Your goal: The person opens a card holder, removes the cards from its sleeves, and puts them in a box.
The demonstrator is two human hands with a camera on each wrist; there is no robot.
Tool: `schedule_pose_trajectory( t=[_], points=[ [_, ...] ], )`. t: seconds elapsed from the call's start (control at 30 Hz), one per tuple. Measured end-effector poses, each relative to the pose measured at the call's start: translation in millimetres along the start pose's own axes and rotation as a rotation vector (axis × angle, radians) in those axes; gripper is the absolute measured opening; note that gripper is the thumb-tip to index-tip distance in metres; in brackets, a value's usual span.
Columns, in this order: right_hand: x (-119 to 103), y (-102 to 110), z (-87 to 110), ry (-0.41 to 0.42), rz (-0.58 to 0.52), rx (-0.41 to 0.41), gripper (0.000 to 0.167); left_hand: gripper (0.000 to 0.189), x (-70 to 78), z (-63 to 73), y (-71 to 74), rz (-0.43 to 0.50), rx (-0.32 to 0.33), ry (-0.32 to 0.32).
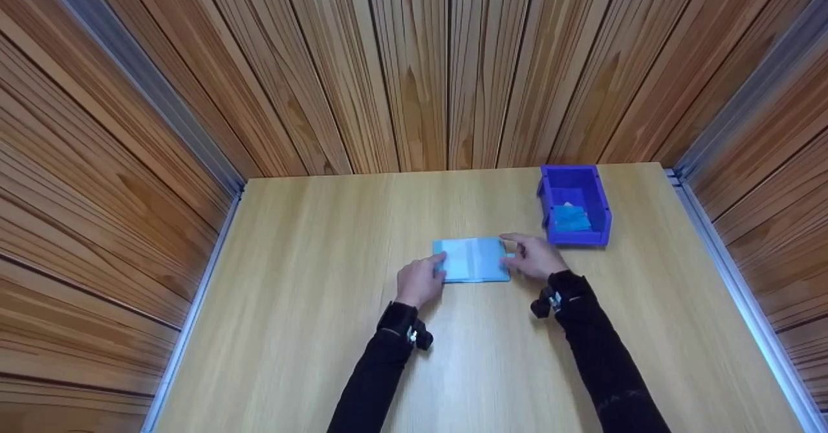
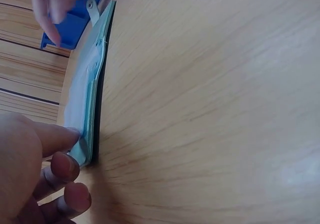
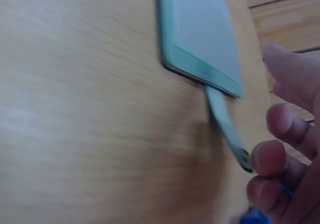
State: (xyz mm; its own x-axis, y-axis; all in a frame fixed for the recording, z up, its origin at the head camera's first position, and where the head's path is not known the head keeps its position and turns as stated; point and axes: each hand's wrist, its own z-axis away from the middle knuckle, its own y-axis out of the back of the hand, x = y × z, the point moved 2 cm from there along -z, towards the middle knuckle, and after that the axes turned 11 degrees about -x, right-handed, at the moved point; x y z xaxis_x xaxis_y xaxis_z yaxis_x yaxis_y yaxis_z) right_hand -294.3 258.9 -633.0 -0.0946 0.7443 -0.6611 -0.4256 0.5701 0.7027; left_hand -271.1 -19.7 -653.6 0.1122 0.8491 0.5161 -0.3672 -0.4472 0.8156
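Observation:
A light-blue card holder (image 1: pixel 475 259) lies spread on the table, pale clear sleeves facing up and a fold across its middle. My left hand (image 1: pixel 419 282) is at its left end. In the left wrist view one fingertip (image 2: pixel 72 134) rests on the holder's top face, with other fingers bent beside that end. My right hand (image 1: pixel 533 256) hovers by the right end, its fingers loosely bent and holding nothing visible. A short strap (image 3: pixel 227 126) with a snap sticks out of that end. Its tip is close to my right fingertips; I cannot tell whether they touch.
A purple-blue bin (image 1: pixel 576 235) stands at the back right of the wooden table (image 1: pixel 310 303), with blue pieces (image 1: pixel 570 218) and a small pale item inside. Wood-panelled walls (image 1: pixel 424 96) and metal rails (image 1: pixel 194 316) border the table.

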Motion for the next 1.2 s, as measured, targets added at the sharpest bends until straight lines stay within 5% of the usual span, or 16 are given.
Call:
schedule_pose_trajectory(
  t=[0.13,0.33,0.9,1.2],
  points=[
    [0,-16,-2.9,0.003,0.103,-0.07,0.073,0.044,-0.1,-0.1,0.3,0.009,0.004,-0.007],
    [0,-22,-2.3,-0.02,0.197,-0.105,0.076,0.044,0.0,-0.2,0.4,0.012,0.004,-0.002],
    [10,-24,-7.4,-0.007,0.042,-0.063,0.064,0.043,-1.6,2.5,-2.4,-0.005,0.052,-0.046],
    [9,-22,-6.0,-0.021,0.058,-0.049,0.082,0.043,-2.3,2.0,-1.8,0.005,0.05,-0.038]
  ],
)
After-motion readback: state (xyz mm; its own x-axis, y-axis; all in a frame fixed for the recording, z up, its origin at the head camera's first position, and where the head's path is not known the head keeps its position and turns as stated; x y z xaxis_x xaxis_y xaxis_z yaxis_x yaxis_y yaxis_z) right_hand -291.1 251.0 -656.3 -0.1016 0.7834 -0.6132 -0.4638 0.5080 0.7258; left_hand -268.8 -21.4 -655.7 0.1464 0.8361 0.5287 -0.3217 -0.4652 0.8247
